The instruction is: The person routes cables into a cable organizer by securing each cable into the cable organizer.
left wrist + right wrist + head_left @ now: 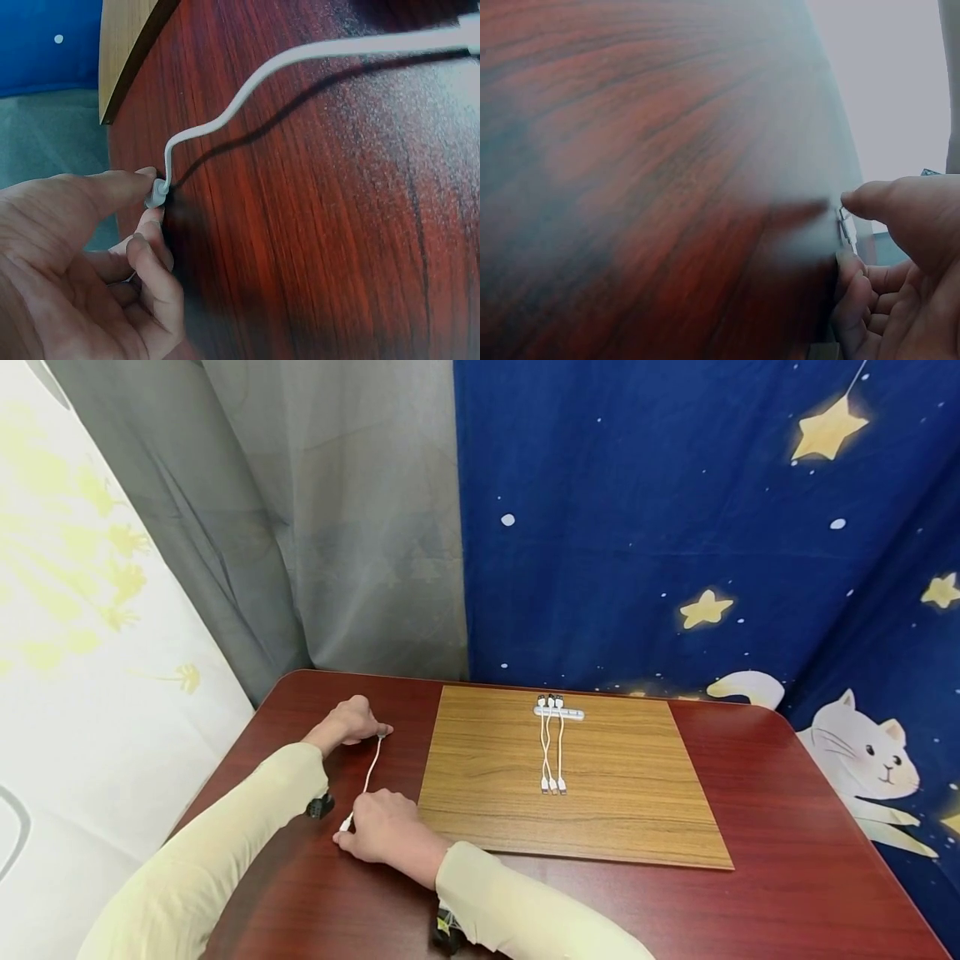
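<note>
A short white charging cable [371, 766] runs between my two hands over the left part of the table. My left hand [351, 722] pinches the far end, with the thumb and a finger on its white plug [156, 193] in the left wrist view. The near end is with my right hand [390, 825], and a white plug [346, 823] shows beside its thumb. In the right wrist view that plug [847, 227] lies between thumb and fingers, partly hidden. From the left wrist view the cable [259, 75] bends loosely, casting a shadow on the tabletop.
A wood-grain board [630, 777] lies on the dark red table [787, 793], right of my hands. Near its back edge a pale cable holder [573, 714] carries three white cables [561, 747], two crossing each other. Curtains [375, 527] hang behind the table.
</note>
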The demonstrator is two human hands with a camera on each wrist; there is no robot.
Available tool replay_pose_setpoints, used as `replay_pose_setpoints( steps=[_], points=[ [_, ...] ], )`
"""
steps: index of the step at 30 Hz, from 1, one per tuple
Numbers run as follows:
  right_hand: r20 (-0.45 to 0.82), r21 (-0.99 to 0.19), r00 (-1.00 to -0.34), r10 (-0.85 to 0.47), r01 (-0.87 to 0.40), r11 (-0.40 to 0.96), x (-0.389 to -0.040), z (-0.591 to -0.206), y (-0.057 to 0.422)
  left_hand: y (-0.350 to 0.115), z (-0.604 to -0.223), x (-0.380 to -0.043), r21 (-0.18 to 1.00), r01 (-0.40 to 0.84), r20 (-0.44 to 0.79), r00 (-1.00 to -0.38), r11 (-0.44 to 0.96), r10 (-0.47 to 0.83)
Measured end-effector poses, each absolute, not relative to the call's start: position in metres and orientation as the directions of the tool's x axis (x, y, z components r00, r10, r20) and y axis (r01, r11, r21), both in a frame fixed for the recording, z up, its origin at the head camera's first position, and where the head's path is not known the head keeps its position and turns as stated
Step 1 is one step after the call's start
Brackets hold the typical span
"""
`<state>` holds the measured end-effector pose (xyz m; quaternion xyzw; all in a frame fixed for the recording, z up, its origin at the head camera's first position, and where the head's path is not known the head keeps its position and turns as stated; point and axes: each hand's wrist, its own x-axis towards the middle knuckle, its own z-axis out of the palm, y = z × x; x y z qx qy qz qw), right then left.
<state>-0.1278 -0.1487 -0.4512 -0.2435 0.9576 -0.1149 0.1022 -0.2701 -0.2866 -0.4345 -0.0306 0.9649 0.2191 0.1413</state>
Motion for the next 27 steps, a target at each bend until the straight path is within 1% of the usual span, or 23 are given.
replay_pose_setpoints(
  steps=[6,14,21,27],
  points=[
    [-0.178,-0.259,-0.868,-0.463,-0.413,0.873,-0.13,-0.451,-0.156,-0.287,-0.435,-0.27,0.421,-0.122,-0.281,-0.96,0.899,0.001],
    [-0.155,-0.205,-0.88,-0.449,-0.416,0.886,-0.132,-0.451,-0.16,-0.287,-0.437,-0.271,0.431,-0.114,-0.284,-0.959,0.895,0.014],
    [-0.156,-0.222,-0.872,-0.464,-0.427,0.877,-0.13,-0.449,-0.157,-0.289,-0.436,-0.27,0.452,-0.094,-0.288,-0.956,0.887,0.046],
    [-0.166,-0.238,-0.866,-0.472,-0.429,0.871,-0.128,-0.448,-0.156,-0.289,-0.432,-0.266,0.445,-0.085,-0.266,-0.963,0.892,0.04]
  ],
)
